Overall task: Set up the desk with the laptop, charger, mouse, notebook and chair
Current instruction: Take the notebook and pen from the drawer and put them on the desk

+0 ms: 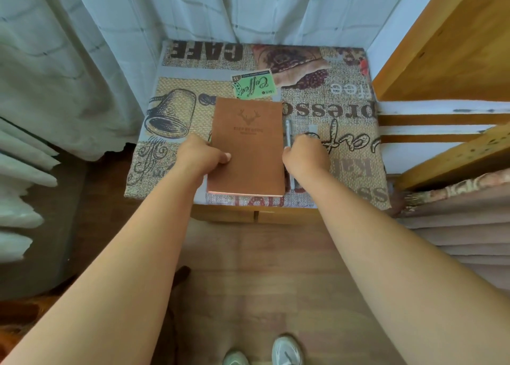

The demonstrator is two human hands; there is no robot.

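A brown notebook [247, 146] with a stag emblem lies on a small table covered by a coffee-print cloth [331, 94]. My left hand [202, 155] grips the notebook's left edge, thumb on the cover. A silver pen [287, 132] lies along the notebook's right side. My right hand [305, 152] is curled over the pen's lower part, fingers closed around it. The near half of the pen is hidden under that hand.
Pale curtains [82, 61] hang behind and to the left of the table. A wooden shelf unit [455, 47] stands on the right, with folded fabric [455, 213] below it. A radiator [19, 188] is at the left. My shoes [287, 351] stand on the wooden floor.
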